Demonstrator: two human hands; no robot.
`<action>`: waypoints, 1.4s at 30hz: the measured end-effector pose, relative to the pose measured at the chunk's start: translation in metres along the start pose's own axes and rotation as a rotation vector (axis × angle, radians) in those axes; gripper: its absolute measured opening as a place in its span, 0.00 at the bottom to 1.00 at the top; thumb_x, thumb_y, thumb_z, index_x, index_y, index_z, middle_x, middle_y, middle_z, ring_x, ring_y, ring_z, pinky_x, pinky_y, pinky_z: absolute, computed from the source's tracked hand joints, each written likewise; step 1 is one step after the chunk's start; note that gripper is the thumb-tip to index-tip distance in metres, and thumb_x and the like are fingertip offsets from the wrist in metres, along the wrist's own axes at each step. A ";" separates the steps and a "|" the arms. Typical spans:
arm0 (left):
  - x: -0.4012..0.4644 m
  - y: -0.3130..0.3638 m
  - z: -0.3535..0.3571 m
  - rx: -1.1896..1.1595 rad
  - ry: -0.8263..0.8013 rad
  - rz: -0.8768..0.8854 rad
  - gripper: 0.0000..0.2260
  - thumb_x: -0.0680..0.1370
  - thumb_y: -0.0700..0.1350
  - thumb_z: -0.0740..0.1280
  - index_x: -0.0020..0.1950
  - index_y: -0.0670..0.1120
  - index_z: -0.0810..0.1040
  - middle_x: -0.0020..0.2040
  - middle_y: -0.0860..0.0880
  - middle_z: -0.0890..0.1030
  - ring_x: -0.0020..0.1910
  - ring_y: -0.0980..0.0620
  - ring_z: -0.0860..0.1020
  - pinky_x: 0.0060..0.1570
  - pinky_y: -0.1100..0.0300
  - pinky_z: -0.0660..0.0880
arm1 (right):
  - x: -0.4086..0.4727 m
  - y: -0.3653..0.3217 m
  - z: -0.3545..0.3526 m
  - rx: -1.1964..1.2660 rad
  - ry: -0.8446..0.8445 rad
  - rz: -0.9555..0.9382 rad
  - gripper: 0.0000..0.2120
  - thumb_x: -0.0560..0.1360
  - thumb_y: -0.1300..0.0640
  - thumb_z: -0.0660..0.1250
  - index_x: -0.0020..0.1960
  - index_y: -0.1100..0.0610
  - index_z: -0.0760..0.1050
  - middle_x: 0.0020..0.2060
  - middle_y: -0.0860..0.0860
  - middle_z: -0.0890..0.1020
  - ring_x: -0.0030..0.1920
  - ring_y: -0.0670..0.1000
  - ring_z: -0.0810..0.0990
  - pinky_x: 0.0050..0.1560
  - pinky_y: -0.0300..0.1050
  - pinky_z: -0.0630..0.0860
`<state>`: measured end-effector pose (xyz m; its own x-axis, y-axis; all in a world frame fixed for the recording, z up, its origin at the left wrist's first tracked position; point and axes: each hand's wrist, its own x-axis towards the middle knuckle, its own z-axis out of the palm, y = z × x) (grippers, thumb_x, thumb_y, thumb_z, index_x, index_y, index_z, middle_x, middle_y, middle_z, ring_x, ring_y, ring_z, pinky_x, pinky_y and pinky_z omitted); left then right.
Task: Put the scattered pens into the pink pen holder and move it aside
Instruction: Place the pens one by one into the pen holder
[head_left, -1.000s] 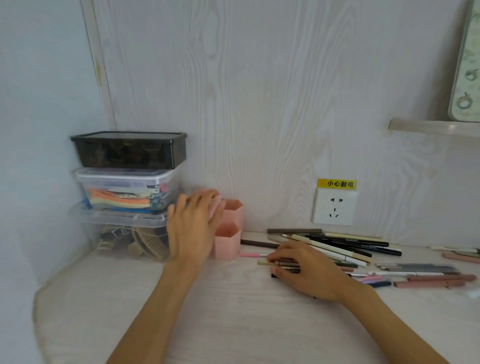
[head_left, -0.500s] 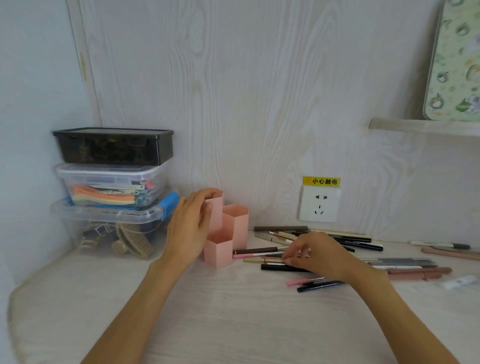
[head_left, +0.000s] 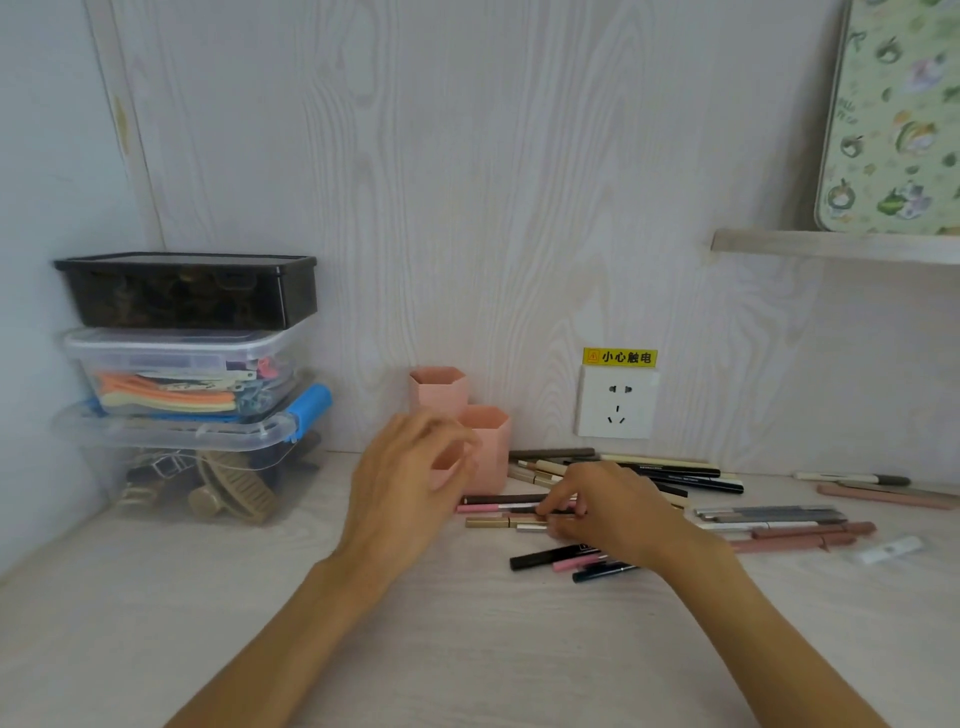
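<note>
three-celled pink holder, left hand open before it; right hand pinching pens beside it; three stacked boxes; pale tabletop.

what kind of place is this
Probably a desk nook at home: a pale wood-grain desktop in a wall corner, stacked storage boxes holding hair clips, and a wall socket above scattered pens.
</note>
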<state>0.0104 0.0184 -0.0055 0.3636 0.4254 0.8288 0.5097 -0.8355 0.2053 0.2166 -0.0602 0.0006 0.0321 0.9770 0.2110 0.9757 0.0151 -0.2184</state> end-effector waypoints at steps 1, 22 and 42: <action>-0.002 0.004 0.001 0.021 -0.099 0.043 0.05 0.74 0.49 0.69 0.49 0.53 0.80 0.48 0.57 0.78 0.47 0.56 0.73 0.39 0.64 0.69 | 0.000 0.000 -0.001 0.024 -0.008 0.006 0.08 0.71 0.47 0.68 0.50 0.41 0.80 0.42 0.40 0.75 0.40 0.42 0.74 0.33 0.34 0.63; -0.009 -0.009 -0.008 -0.200 -0.457 -0.221 0.06 0.73 0.56 0.68 0.48 0.60 0.82 0.41 0.63 0.81 0.43 0.63 0.77 0.42 0.61 0.73 | -0.001 0.009 -0.005 0.407 -0.044 0.073 0.05 0.69 0.49 0.73 0.42 0.49 0.82 0.38 0.43 0.80 0.39 0.42 0.75 0.42 0.35 0.71; 0.060 -0.004 -0.040 -0.415 0.789 -0.233 0.09 0.74 0.47 0.71 0.53 0.47 0.79 0.45 0.58 0.81 0.44 0.60 0.80 0.36 0.69 0.74 | 0.013 0.003 0.039 0.280 0.211 -0.063 0.07 0.74 0.50 0.67 0.50 0.40 0.79 0.44 0.39 0.80 0.45 0.36 0.75 0.42 0.30 0.70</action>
<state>-0.0008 0.0332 0.0644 -0.4282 0.3654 0.8265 0.1268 -0.8813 0.4553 0.2115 -0.0396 -0.0342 0.0462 0.9073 0.4178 0.8809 0.1602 -0.4454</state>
